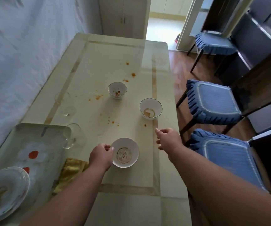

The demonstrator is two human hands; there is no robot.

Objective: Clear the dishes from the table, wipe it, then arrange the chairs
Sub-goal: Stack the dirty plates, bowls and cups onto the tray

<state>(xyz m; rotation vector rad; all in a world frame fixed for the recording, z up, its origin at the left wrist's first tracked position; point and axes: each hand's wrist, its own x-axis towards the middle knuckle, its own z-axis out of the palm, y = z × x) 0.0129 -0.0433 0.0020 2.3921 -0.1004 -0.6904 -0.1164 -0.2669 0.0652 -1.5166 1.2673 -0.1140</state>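
Observation:
My left hand [100,156] grips the left rim of a white bowl [125,153] with dried residue inside, near the table's front. To its right my right hand [168,138] hovers over the table edge with loosely spread fingers and holds nothing. Two more dirty white bowls stand further out: one [150,108] near the right edge, one [117,90] in the middle. A tray [38,136] at the front left carries stacked glass plates [4,193] with scraps. Orange food spots [133,75] dot the cream table [108,62].
Two clear glass cups stand on the left side, one [72,136] beside the tray, one [64,103] further back. A yellow cloth [71,170] lies between tray and bowl. Three blue-cushioned chairs [213,101] line the right side. A white sheet [17,54] covers the left wall.

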